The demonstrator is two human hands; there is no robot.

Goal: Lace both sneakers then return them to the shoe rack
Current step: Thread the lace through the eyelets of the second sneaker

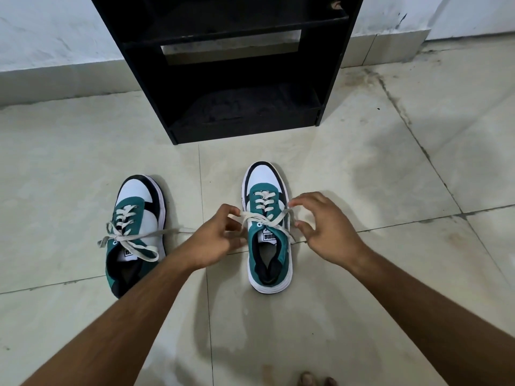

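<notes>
Currently tying the right-hand sneaker (267,227), standing on the floor in front of the shoe rack (223,65), toe toward it. Left hand (214,240) pinched shut on one end of the cream lace (262,218) at the sneaker's left side; right hand (326,229) spread, thumb and forefinger apart, forefinger tip touching or just beside the other lace end, grip not certain. Lace crossed once above the tongue, no bow yet. Other sneaker (136,232) well to the left, already laced, with a loose bow and one end trailing toward the left hand. For a clean knot: take up the right end firmly, pull both ends evenly outward to snug the cross, keep the sneaker from sliding on the smooth tile, then form loops low near the top eyelets. Probably past halfway; rack step not started. Floor (390,274) pale glossy tile, stained and scuffed, dark grout lines. Rack black, open shelves, bottom shelf dusty and bare, against a white wall (55,29) with a tiled skirting. Toes visible at bottom edge.
</notes>
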